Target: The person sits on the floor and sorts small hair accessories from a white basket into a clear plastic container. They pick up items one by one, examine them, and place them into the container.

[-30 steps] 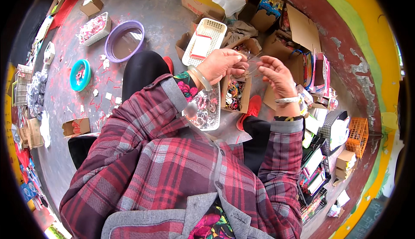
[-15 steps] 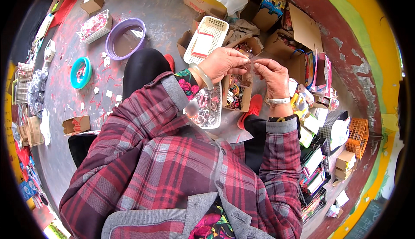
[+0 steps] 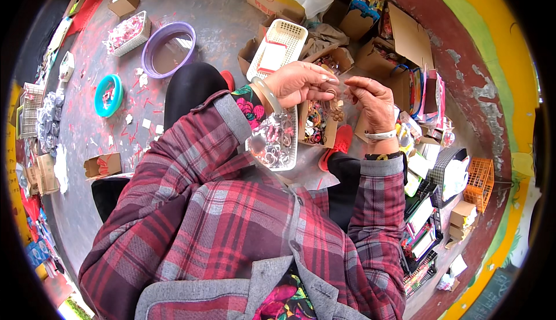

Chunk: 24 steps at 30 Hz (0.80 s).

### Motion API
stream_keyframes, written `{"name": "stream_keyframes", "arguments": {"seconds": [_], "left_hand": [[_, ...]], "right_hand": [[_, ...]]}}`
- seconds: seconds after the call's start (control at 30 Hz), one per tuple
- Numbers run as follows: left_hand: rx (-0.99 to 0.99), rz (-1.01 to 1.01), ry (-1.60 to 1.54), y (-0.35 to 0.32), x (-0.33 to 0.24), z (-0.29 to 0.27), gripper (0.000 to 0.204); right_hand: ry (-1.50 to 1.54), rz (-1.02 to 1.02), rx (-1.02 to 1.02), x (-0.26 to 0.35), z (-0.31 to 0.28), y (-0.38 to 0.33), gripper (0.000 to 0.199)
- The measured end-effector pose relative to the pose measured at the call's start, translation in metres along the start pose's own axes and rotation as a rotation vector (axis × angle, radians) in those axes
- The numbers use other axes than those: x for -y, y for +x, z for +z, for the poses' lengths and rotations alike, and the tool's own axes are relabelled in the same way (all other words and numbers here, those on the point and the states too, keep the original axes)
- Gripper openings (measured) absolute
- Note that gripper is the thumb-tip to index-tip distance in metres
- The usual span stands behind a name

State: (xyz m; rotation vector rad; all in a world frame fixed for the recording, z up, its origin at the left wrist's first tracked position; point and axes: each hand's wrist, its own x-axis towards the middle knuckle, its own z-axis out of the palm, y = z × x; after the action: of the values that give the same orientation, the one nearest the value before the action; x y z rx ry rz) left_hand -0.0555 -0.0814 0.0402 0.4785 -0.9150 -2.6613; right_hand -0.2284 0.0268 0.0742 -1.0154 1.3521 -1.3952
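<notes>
My left hand (image 3: 296, 85), with a pale bangle at its wrist, pinches thumb and fingers together above the boxes. To its right, my right hand (image 3: 373, 101) is also closed in a pinch, a white bracelet below it. Between them shows a thin clear piece, like a small plastic bag, with a small knobbly brown item (image 3: 336, 111) by the left fingers; its exact kind is unclear. Below stands an open carton (image 3: 318, 137) of mixed coloured bands. A white basket (image 3: 293, 146) with pink, white and dark small pieces sits between my knees, partly behind my left wrist.
A cream basket (image 3: 281, 33) with a red-edged white card lies ahead. Left on the littered floor are a purple basin (image 3: 145, 50), a turquoise basin (image 3: 117, 97) and a filled basket (image 3: 139, 41). Cartons (image 3: 405, 36) and an orange crate (image 3: 480, 181) line the right wall.
My hands have drawn apart, the right one shifting right and slightly down. The clear piece and the brown item between them show more plainly now.
</notes>
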Motion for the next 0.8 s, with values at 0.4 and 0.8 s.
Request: {"name": "stream_keyframes", "arguments": {"seconds": [0.4, 0.8], "left_hand": [[-0.093, -0.015, -0.092, 0.002, -0.006, 0.008, 0.029], [-0.103, 0.056, 0.085, 0.002, 0.002, 0.007, 0.023]], "right_hand": [[-0.116, -0.093, 0.065, -0.004, -0.004, 0.002, 0.019], [-0.223, -0.091, 0.199, -0.005, -0.015, 0.005, 0.029]]}}
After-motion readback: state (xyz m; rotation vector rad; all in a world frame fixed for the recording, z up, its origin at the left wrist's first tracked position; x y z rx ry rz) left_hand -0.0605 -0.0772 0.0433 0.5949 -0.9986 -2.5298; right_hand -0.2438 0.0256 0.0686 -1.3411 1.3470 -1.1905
